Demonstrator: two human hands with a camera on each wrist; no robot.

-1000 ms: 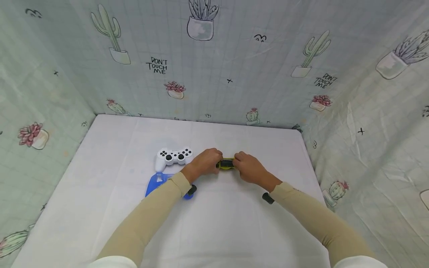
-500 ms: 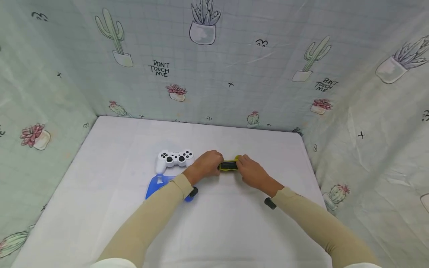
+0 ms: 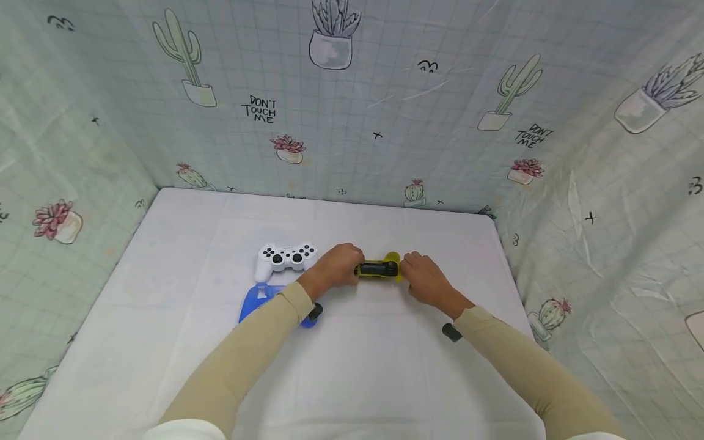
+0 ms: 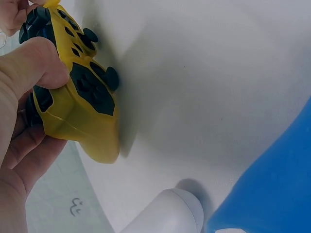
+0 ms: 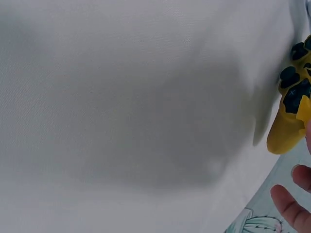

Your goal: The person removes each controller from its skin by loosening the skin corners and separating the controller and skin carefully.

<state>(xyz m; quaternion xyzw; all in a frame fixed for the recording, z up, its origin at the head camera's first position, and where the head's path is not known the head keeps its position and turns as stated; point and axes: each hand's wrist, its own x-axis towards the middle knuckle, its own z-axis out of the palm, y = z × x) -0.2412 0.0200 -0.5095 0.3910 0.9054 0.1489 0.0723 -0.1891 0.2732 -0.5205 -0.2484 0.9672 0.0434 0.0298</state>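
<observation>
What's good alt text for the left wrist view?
A left hand grips a game controller with a yellow cover at upper left, against a white tabletop; part of the right hand shows in the corner. Below, a white handle; lower right, something blue.

white cloth-covered table [image 3: 352, 373], pale plant-printed fabric backdrop [image 3: 352, 162] behind it.
the black plastic game controller [image 3: 376, 269], set crosswise in its yellow rubbery cover [image 3: 393, 256], is between the left hand [image 3: 337, 266] and the right hand [image 3: 428, 280]; left of these, on the table, is the white plastic game controller [image 3: 287, 256], with a blue rubbery cover [image 3: 255, 299] just in front, partly beneath the tan-sleeved left forearm [image 3: 244, 354].
</observation>
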